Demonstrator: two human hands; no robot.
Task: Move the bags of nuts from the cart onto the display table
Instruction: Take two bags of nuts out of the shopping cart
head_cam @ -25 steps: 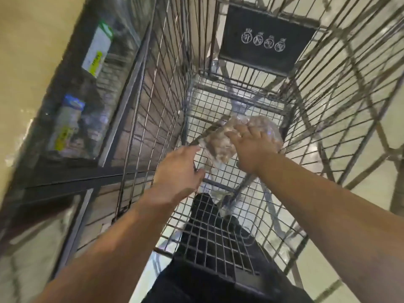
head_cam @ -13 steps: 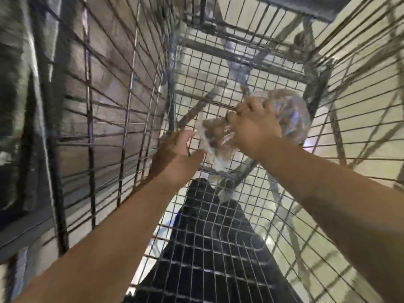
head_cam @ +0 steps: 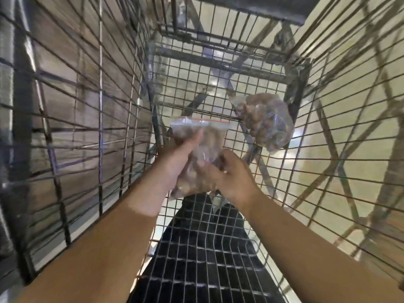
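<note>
where the wire cart [head_cam: 98, 106] narrows toward 12 o'clock, both hands sit low inside it, hemmed by tall mesh walls at 9 and 3 o'clock. the left hand [head_cam: 175, 160] grasps a clear bag of nuts [head_cam: 209, 136] from its left side, thumb laid up the front toward the red zip strip [head_cam: 200, 120], its other fingers hidden behind the plastic. the right hand [head_cam: 234, 178] grips the same bag at its lower right, fingers curled into the film. this bag sits mid-view over the cart's mesh floor [head_cam: 192, 88]; whether its bottom touches the mesh cannot be told, since the hands cover it. a second bag of nuts [head_cam: 266, 121] lies at 2 o'clock from the held one, in the far right corner of the basket close by the corner post, apart from both hands. open room lies between the two bags and along the far end at 12 o'clock. dark trousers [head_cam: 196, 248] show through the near mesh at 6 o'clock. the walls are smeared by blur, and what stands beyond the left wall is hard to make out. both forearms are cut off by the lower edge.
</note>
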